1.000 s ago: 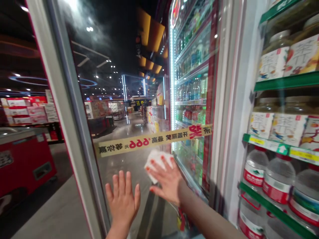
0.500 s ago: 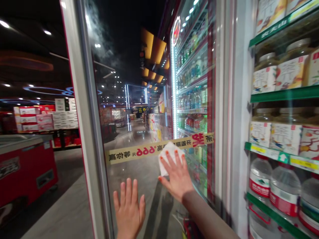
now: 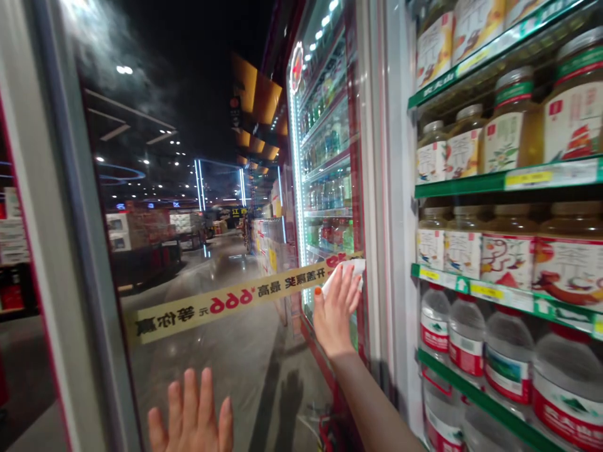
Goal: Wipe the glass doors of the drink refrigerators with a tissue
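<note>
An open glass fridge door (image 3: 198, 188) swings out in front of me, with a yellow banner sticker (image 3: 226, 300) across it. My right hand (image 3: 335, 309) presses a white cloth (image 3: 352, 269) flat against the glass near the door's hinge side, at the right end of the banner. My left hand (image 3: 191, 417) lies flat on the lower glass, fingers stretched out and apart, holding nothing. It sits close to the door's grey frame (image 3: 51, 251).
The fridge's green shelves (image 3: 471, 185) at right carry labelled juice bottles (image 3: 509, 132) above and water bottles (image 3: 466, 339) below. Through the glass I see a shop aisle and another lit drinks cooler (image 3: 325, 163).
My right hand has slid the cloth up and to the right along the glass, to the banner's end. My view has shifted right and my left hand sits lower in frame.
</note>
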`<state>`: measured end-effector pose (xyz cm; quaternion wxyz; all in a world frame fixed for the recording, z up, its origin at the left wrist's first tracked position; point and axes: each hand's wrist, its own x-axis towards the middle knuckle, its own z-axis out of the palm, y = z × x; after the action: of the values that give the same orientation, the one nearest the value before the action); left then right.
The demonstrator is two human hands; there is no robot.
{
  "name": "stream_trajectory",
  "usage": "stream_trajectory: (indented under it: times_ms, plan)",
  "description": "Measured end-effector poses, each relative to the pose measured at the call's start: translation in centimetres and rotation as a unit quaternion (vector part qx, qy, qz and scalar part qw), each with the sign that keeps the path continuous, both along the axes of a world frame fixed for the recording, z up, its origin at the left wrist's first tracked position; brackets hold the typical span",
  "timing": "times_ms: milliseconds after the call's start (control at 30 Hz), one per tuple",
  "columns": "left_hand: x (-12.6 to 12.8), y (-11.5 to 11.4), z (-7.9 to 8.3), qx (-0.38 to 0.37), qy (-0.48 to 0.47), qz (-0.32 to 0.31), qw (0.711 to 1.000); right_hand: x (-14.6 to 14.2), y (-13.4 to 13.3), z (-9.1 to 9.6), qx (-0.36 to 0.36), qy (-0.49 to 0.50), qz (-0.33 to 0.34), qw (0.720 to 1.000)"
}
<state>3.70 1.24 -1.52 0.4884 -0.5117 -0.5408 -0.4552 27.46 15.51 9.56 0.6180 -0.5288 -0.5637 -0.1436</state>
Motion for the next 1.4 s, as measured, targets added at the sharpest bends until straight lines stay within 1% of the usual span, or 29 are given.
stream_trajectory:
  times_ms: [100, 233, 367, 467, 500, 533, 567, 600, 633, 667, 700, 733, 767, 800, 833, 867, 900, 933, 967, 1000, 1033, 1067, 1133, 1167, 1200, 1233, 1300, 1367, 1400]
  plan:
    - [-0.2, 0.2, -0.5, -0.008, -0.022, -0.006, 1.000, 0.4, 0.1, -0.1, 0.011, -0.001, 0.006, 1.000]
    - [-0.4, 0.4, -0.9, -0.004, -0.023, 0.003, 1.000, 0.5, 0.3, -0.2, 0.026, 0.005, 0.021, 0.999]
    - [-0.6, 0.6, -1.2, 0.001, -0.028, -0.003, 1.000, 0.5, 0.5, 0.4, 0.022, 0.013, 0.028, 0.999]
    - [-0.7, 0.6, -1.6, -0.011, -0.036, -0.010, 0.999, -0.3, -1.0, 0.4, 0.008, 0.018, 0.034, 0.999]
    - [-0.8, 0.5, -1.7, -0.017, -0.042, -0.012, 0.999, -0.9, -2.0, 0.1, 0.005, -0.003, 0.042, 0.999]
    - [-0.8, 0.4, -1.7, -0.023, -0.048, -0.015, 0.998, -1.6, -3.1, -0.4, 0.007, -0.049, 0.062, 0.997]
    - [-0.8, 0.3, -1.6, -0.033, -0.054, -0.019, 0.998, -2.2, -4.3, -1.1, 0.013, -0.120, 0.096, 0.988]
    - [-0.9, 0.1, -1.6, -0.044, -0.058, -0.023, 0.997, -2.8, -5.4, -1.9, 0.022, -0.207, 0.142, 0.968]
    - [-0.9, -0.1, -1.4, -0.054, -0.059, -0.026, 0.996, -3.1, -6.3, -2.9, 0.029, -0.293, 0.191, 0.936]
    - [-0.9, -0.2, -1.3, -0.063, -0.058, -0.029, 0.996, -3.1, -6.9, -3.8, 0.031, -0.356, 0.229, 0.905]
    - [-0.8, -0.4, -1.2, -0.070, -0.056, -0.030, 0.996, -2.6, -7.0, -4.6, 0.026, -0.386, 0.247, 0.888]
    - [-0.8, -0.6, -1.2, -0.073, -0.052, -0.030, 0.996, -1.7, -6.7, -5.1, 0.017, -0.376, 0.235, 0.896]
    - [-0.8, -0.7, -1.1, -0.073, -0.048, -0.028, 0.996, -0.5, -6.0, -5.4, 0.004, -0.331, 0.198, 0.923]
    - [-0.8, -0.7, -1.1, -0.070, -0.044, -0.024, 0.996, 0.7, -4.8, -5.3, -0.007, -0.263, 0.146, 0.954]
    - [-0.8, -0.7, -1.2, -0.067, -0.041, -0.018, 0.997, 1.9, -3.5, -4.8, -0.013, -0.189, 0.095, 0.977]
    - [-0.8, -0.5, -1.3, -0.063, -0.039, -0.010, 0.997, 2.7, -2.1, -4.1, -0.013, -0.123, 0.053, 0.991]
    - [-0.8, -0.4, -1.5, -0.058, -0.037, -0.001, 0.998, 3.0, -1.1, -3.2, -0.009, -0.073, 0.025, 0.997]
    - [-0.8, -0.2, -1.6, -0.051, -0.035, 0.009, 0.998, 2.9, -0.4, -2.4, -0.001, -0.041, 0.009, 0.999]
    - [-0.8, 0.0, -1.8, -0.045, -0.033, 0.016, 0.998, 2.3, -0.3, -1.7, 0.007, -0.030, 0.008, 1.000]
    - [-0.8, 0.1, -1.9, -0.040, -0.032, 0.020, 0.998, 1.3, -0.7, -1.4, 0.016, -0.036, 0.017, 0.999]
    - [-0.8, 0.1, -2.0, -0.035, -0.032, 0.021, 0.999, 0.0, -1.6, -1.4, 0.025, -0.063, 0.038, 0.997]
    - [-0.8, 0.1, -2.1, -0.034, -0.034, 0.018, 0.999, -1.2, -2.7, -1.7, 0.035, -0.112, 0.071, 0.991]
    - [-0.9, -0.2, -2.2, -0.039, -0.034, 0.006, 0.999, -3.2, -4.8, -2.9, 0.059, -0.235, 0.145, 0.959]
    - [-1.0, -0.3, -2.2, -0.044, -0.035, 0.002, 0.998, -3.5, -5.4, -3.5, 0.068, -0.283, 0.171, 0.941]
    - [-1.0, -0.4, -2.2, -0.046, -0.037, 0.002, 0.998, -3.3, -5.5, -3.9, 0.073, -0.307, 0.181, 0.932]
    - [-1.0, -0.4, -2.2, -0.046, -0.039, 0.002, 0.998, -2.6, -5.1, -4.0, 0.072, -0.306, 0.179, 0.932]
    - [-1.1, -0.5, -2.2, -0.043, -0.048, 0.003, 0.998, 0.1, -3.2, -3.4, 0.058, -0.230, 0.146, 0.961]
    - [-1.0, -0.4, -2.3, -0.042, -0.051, 0.003, 0.998, 2.8, -0.9, -1.8, 0.038, -0.124, 0.103, 0.986]
    - [-0.9, -0.4, -2.3, -0.044, -0.050, 0.003, 0.998, 3.6, -0.1, -1.0, 0.030, -0.080, 0.084, 0.993]
